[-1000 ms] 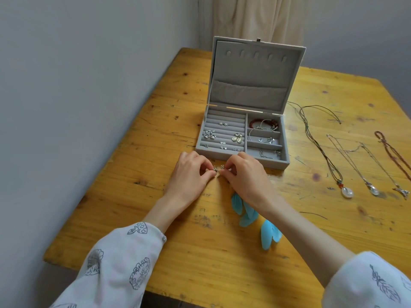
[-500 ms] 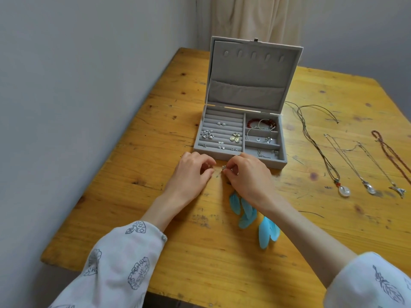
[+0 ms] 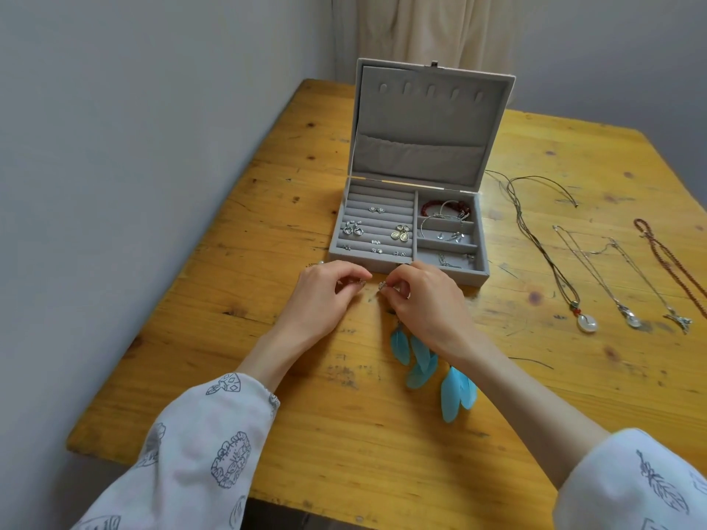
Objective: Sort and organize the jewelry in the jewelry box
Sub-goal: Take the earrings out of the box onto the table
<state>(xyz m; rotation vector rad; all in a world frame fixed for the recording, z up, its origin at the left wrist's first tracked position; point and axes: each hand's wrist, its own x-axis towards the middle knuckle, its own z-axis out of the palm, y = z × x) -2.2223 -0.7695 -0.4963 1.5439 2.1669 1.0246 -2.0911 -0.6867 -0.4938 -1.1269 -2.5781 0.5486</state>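
Note:
The grey jewelry box point(image 3: 483, 278) stands open on the wooden table point(image 3: 237, 285), lid upright. Its left side has ring rolls with several small silver earrings and a gold flower piece point(image 3: 400, 232). Its right compartments hold a red bracelet point(image 3: 430, 206) and silver pieces. Just in front of the box, my left hand point(image 3: 325, 300) and my right hand point(image 3: 428, 300) each pinch a tiny silver earring at the fingertips, a small gap between them. Blue feather earrings point(image 3: 421, 361) lie under my right wrist.
To the right of the box lie a cord necklace with a white pendant point(image 3: 587, 323), two silver chain necklaces point(image 3: 631, 321), and a brown bead strand point(image 3: 673, 262). A grey wall runs along the table's left edge. A curtain hangs behind.
My two hands have drawn slightly apart; the small silver pieces that were held together at the fingertips are now separated, one in each hand.

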